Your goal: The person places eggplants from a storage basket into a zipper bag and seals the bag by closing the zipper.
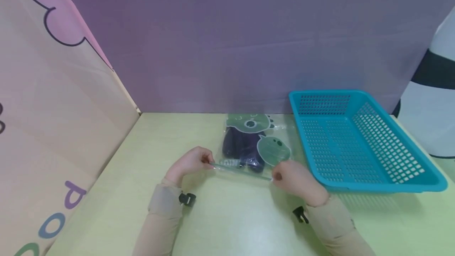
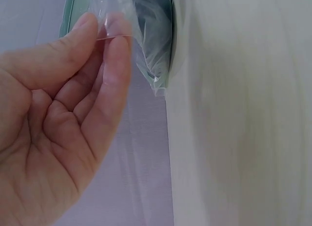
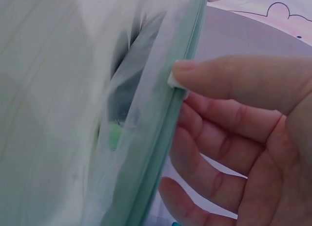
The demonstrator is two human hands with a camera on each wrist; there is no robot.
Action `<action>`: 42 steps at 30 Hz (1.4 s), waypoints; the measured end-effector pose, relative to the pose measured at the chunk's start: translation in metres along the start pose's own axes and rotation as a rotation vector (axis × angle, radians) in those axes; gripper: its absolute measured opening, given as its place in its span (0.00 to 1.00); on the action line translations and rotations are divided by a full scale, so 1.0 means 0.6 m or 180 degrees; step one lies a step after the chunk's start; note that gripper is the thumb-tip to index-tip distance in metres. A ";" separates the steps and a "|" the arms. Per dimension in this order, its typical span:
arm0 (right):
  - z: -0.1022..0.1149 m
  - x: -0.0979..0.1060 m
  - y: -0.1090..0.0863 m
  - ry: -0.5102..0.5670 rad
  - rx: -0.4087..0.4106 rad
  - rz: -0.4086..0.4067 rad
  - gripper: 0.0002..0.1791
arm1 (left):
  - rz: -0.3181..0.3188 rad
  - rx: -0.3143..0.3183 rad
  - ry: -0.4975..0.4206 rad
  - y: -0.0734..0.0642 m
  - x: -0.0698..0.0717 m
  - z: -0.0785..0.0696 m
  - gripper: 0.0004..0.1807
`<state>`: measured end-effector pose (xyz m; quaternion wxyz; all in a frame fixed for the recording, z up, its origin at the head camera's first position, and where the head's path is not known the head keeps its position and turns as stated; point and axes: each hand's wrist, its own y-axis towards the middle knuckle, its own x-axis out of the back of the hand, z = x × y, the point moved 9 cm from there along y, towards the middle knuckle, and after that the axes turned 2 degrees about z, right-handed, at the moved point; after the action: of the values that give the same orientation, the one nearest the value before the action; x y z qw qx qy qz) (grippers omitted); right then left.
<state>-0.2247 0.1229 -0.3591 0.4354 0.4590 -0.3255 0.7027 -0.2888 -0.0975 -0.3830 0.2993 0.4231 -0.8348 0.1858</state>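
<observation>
A clear zip bag [image 1: 277, 123] with green cartoon prints lies on the table, its near edge lifted. Inside are dark purple contents [image 1: 232, 143] whose kind I cannot tell. My left hand [image 1: 192, 163] pinches the bag's left corner between thumb and fingers; the left wrist view shows the thin clear film [image 2: 114, 28] at the fingertips. At the right part of the green zip strip [image 3: 163, 123], my right hand [image 1: 296, 181] pinches a small white slider [image 3: 173, 82] between thumb and index finger. The other right fingers curl behind the strip.
A blue perforated basket [image 1: 313, 165] stands at the right, close beside the bag. Behind the pale table [image 1: 231, 224] rises a purple-grey panel [image 1: 213, 50]. A printed panel [image 1: 71, 102] borders the left side.
</observation>
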 end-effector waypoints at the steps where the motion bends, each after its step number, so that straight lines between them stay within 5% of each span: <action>1: 0.001 0.001 0.000 -0.0006 0.0009 -0.0010 0.09 | 0.0008 0.0006 0.0003 0.000 0.000 0.000 0.04; 24: 0.030 0.024 -0.007 -0.0623 0.0318 -0.0415 0.22 | 0.0147 0.0060 0.0084 0.001 -0.008 0.009 0.06; 35: 0.035 0.027 -0.009 -0.1201 0.0409 -0.0355 0.12 | 0.0229 0.0079 0.0068 0.002 -0.013 0.005 0.06; 42: 0.034 0.027 -0.013 -0.1297 0.0408 -0.0375 0.14 | 0.0248 0.0091 0.0100 0.001 -0.014 0.006 0.06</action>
<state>-0.2133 0.1137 -0.3361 0.3709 0.6365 -0.3341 0.5880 -0.2867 -0.0943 -0.3914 0.2989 0.3916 -0.8430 0.2158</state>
